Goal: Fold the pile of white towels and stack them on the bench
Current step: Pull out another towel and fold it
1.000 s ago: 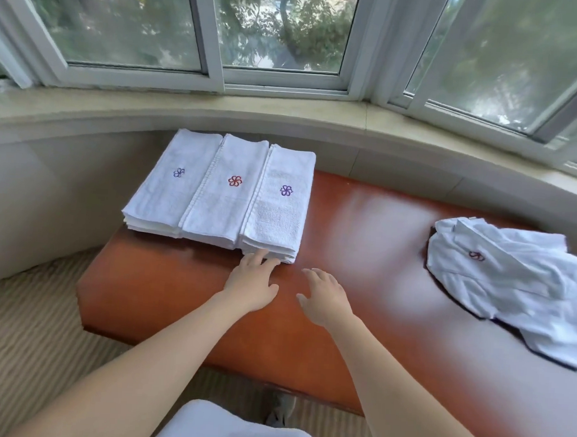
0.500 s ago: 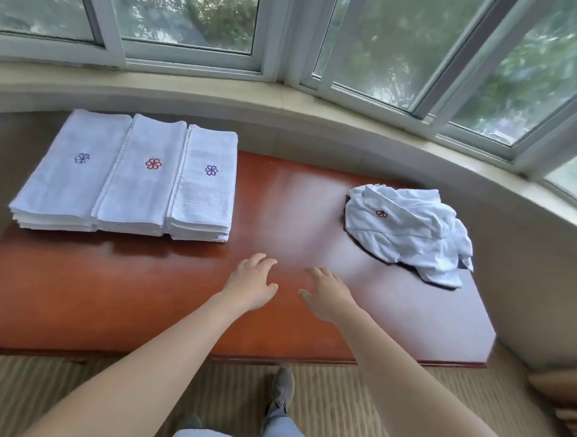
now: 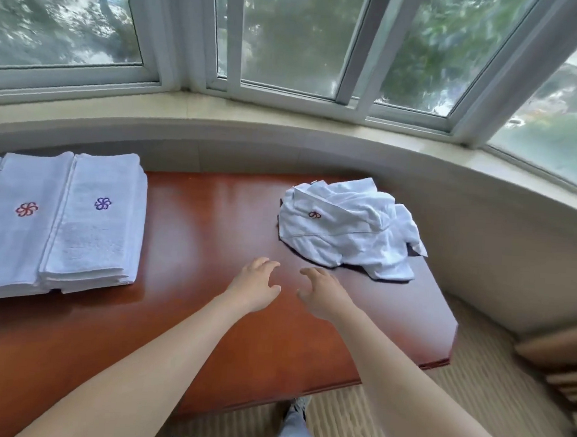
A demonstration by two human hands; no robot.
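A crumpled pile of white towels (image 3: 347, 227) with a small red emblem lies at the right end of the red-brown wooden bench (image 3: 212, 220). Folded white towels sit in neat stacks at the left: one stack with a purple flower (image 3: 94, 220), one with a red flower (image 3: 16, 222), and a third cut off by the frame edge. My left hand (image 3: 254, 283) and my right hand (image 3: 323, 293) hover side by side over the bare middle of the bench, fingers relaxed, holding nothing, a short way in front of the crumpled pile.
A curved stone windowsill (image 3: 285, 130) and bay windows run behind the bench. Beige striped carpet (image 3: 455, 397) lies below, with wooden slats (image 3: 562, 363) at the far right. My shoe (image 3: 297, 409) shows under the bench's front edge.
The view has swung right, so the folded stacks slid to the left edge and the crumpled pile came nearer the centre. Both hands moved rightward along the bench toward the pile, still holding nothing.
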